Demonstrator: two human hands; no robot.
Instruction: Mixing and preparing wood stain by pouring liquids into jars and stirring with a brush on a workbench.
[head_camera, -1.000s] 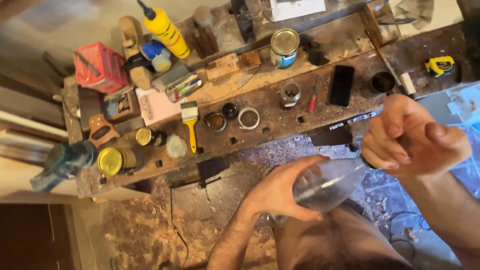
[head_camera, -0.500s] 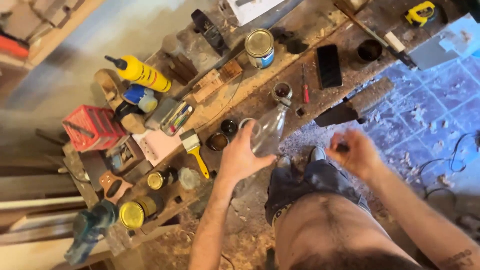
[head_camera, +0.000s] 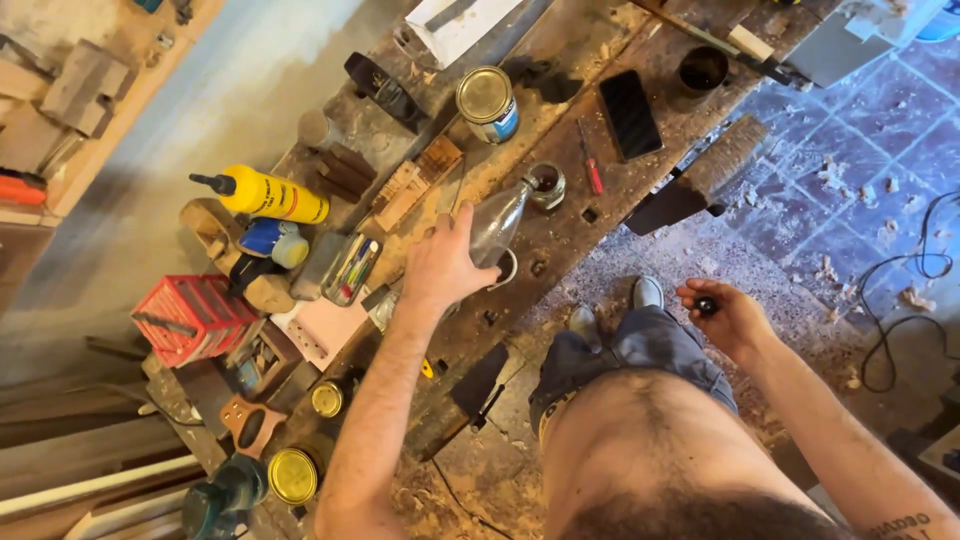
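My left hand (head_camera: 442, 265) grips a clear glass bottle (head_camera: 499, 222) by its body, tilted with its neck pointing toward a small open jar of dark liquid (head_camera: 547, 184) on the wooden workbench (head_camera: 590, 60). My right hand (head_camera: 727, 315) hangs off to the right above the floor, fingers closed on a small dark cap (head_camera: 706, 304). A red-handled screwdriver (head_camera: 590, 162) lies just right of the jar.
On the bench lie a black phone (head_camera: 631, 113), a metal paint can (head_camera: 487, 102), a yellow glue bottle (head_camera: 265, 195), a red crate (head_camera: 190, 318), a dark cup (head_camera: 703, 70) and small tins (head_camera: 292, 475). Wood shavings and a black cable (head_camera: 905, 300) cover the tiled floor.
The left hand has carried the bottle from in front of my body up over the bench and tipped it toward the small jar. The right hand has dropped away, holding the cap.
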